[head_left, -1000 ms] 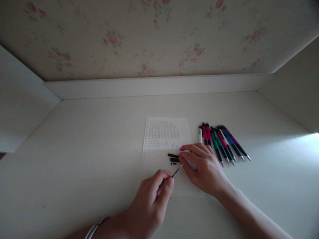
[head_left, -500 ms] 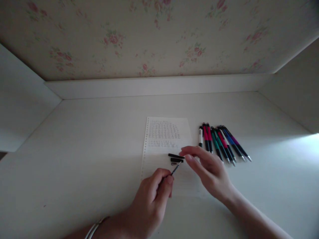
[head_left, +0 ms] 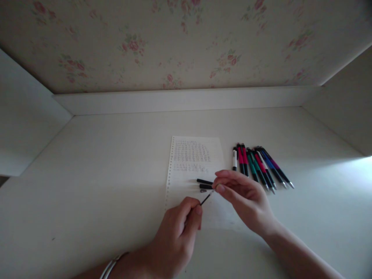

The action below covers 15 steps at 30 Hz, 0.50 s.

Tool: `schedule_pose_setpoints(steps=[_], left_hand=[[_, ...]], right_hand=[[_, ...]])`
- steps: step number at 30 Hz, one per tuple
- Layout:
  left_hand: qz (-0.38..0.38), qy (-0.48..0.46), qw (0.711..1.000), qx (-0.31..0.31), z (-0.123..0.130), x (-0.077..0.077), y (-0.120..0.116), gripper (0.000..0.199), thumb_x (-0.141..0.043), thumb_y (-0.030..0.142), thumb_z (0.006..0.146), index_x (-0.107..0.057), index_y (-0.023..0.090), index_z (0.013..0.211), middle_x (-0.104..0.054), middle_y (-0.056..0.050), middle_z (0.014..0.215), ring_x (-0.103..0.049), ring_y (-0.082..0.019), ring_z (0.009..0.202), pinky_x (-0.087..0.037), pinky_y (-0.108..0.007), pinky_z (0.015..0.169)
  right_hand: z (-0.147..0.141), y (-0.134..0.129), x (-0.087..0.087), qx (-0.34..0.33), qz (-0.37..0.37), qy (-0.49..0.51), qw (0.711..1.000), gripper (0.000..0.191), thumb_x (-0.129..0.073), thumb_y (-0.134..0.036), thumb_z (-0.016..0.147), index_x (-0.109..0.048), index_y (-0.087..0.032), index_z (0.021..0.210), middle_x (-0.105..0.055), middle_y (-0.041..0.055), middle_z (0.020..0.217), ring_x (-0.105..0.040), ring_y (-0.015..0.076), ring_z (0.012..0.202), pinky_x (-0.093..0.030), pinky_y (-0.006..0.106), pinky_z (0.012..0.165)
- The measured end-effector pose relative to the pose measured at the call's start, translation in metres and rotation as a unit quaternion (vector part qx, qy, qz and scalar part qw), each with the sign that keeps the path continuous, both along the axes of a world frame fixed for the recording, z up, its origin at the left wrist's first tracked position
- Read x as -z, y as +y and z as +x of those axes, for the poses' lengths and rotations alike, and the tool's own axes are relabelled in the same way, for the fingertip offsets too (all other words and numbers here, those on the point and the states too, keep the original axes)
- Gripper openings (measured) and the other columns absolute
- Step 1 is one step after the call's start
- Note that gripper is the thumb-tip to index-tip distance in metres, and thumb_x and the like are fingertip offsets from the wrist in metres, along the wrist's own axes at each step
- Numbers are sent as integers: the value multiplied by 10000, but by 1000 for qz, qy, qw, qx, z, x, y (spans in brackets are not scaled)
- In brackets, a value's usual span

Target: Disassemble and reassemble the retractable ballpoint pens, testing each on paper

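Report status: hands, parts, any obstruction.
Left hand: gripping thin dark rod. Right hand: at rod's far end. Obstruction: right hand partly covering black parts on lined paper.

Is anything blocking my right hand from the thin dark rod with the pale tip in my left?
Nothing visible. Your right hand has its fingertips at the pale end of the rod, seemingly touching it. The two narrow black pieces lie on the white lined paper beyond it, not between.

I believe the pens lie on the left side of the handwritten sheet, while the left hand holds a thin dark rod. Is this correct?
Not entirely: the head view shows the pens on the right side of the handwritten sheet. The left hand does hold a thin dark rod.
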<state>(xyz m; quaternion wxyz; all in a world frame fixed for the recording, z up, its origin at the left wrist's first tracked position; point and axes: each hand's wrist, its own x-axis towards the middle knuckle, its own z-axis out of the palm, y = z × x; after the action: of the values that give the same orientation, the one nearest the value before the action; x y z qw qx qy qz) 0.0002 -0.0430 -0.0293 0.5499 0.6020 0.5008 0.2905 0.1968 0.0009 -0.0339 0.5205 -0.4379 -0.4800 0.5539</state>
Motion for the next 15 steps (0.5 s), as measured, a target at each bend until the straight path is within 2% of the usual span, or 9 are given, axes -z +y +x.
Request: schedule_pose_setpoints(steps=[2, 4, 8, 15], left_hand=[[-3, -1, 1000, -8, 0, -1, 0, 356, -364, 399, 1080, -488, 216, 801, -481, 34, 673, -461, -140, 632, -346, -275, 629], [-7, -7, 1000, -14, 1, -2, -1, 361, -355, 412, 1082, -492, 215, 811, -496, 29, 684, -468, -141, 635, -354, -274, 629], [-13, -11, 1000, -20, 1, 0, -1, 373, -346, 438, 1080, -493, 216, 819, -501, 27, 689, -470, -140, 622, -362, -275, 616], [-22, -15, 999, -17, 2, 7, 1, 397, -330, 499, 1072, -500, 218, 850, -505, 27, 681, -474, -143, 612, -370, -274, 602]], right_hand=[[4, 3, 3, 49, 17, -27, 998, 119, -798, -273, 855, -797, -298, 972, -821, 8, 878, -763, 136, 802, -611, 194, 712], [6, 7, 4, 75, 59, -115, 989, 58, -787, -263, 861, -798, -283, 915, -818, 13, 878, -760, 153, 803, -614, 224, 725], [6, 12, 7, 52, 192, -298, 934, 77, -723, -189, 899, -789, -226, 888, -789, 48, 872, -741, 184, 793, -606, 273, 673], [5, 15, 15, 27, 292, -423, 857, 157, -621, -119, 953, -764, -184, 945, -790, 68, 914, -721, 208, 826, -590, 347, 748]])
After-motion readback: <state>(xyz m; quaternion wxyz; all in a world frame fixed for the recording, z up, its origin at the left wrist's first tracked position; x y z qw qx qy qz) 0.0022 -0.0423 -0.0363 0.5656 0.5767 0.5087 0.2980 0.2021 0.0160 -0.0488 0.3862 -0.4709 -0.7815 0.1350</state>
